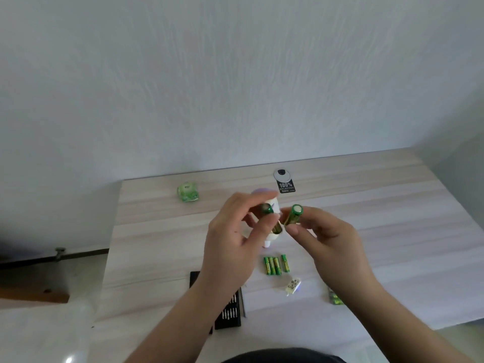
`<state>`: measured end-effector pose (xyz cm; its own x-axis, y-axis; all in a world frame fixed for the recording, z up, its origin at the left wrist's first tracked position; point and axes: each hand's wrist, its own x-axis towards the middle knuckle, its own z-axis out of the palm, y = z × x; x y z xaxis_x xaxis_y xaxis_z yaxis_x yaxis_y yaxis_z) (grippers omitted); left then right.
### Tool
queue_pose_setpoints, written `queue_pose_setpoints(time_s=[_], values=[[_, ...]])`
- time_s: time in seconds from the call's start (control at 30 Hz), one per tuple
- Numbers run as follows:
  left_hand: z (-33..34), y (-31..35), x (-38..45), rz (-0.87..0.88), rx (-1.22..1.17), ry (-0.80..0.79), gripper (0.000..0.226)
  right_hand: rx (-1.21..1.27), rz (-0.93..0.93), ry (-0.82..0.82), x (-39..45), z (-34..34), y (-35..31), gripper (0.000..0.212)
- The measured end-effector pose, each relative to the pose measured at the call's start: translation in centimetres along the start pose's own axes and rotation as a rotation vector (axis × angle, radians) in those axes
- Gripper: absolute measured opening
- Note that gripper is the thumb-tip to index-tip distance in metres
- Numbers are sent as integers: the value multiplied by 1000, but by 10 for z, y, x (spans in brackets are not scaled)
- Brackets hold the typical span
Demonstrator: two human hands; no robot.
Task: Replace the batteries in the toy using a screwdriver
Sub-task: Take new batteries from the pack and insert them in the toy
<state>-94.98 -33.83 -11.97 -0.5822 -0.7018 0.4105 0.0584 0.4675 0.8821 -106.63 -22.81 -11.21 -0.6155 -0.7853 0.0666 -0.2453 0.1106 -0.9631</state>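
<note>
My left hand (231, 237) holds the white toy (272, 237) with a purple top above the table, and its fingers also pinch a green battery (266, 208). Another green battery sits in the toy's open compartment (277, 227). My right hand (330, 237) grips a further green battery (293, 214) upright, just right of the toy. Several green batteries (276, 265) lie side by side on the table below the hands. The white battery cover (292, 285) lies near them. The black screwdriver bit case (229, 310) lies open under my left forearm, partly hidden.
A green wrapped pack (188, 192) sits at the table's back left. A black label with a round tag (284, 182) lies at the back centre. A green battery pack (335, 297) peeks out beside my right wrist. The wooden table (392, 205) ends at a wall behind.
</note>
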Motion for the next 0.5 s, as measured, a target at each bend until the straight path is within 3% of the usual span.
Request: queue_pose_setpoints(time_s=[0.07,0.2,0.27,0.37,0.5], values=[[6,1,4,-178,-207,-5,32,168,105,-39,6,-6,3,20],[22,6,15,-591,-693,42,20,417,267,-92,16,-17,9,25],[30,6,18,-799,-825,80,21,516,325,-111,20,-20,10,30],[40,3,19,-901,-869,96,22,613,374,-151,23,-25,11,33],[51,-1,18,-885,-869,107,22,629,386,-179,27,-32,10,33]])
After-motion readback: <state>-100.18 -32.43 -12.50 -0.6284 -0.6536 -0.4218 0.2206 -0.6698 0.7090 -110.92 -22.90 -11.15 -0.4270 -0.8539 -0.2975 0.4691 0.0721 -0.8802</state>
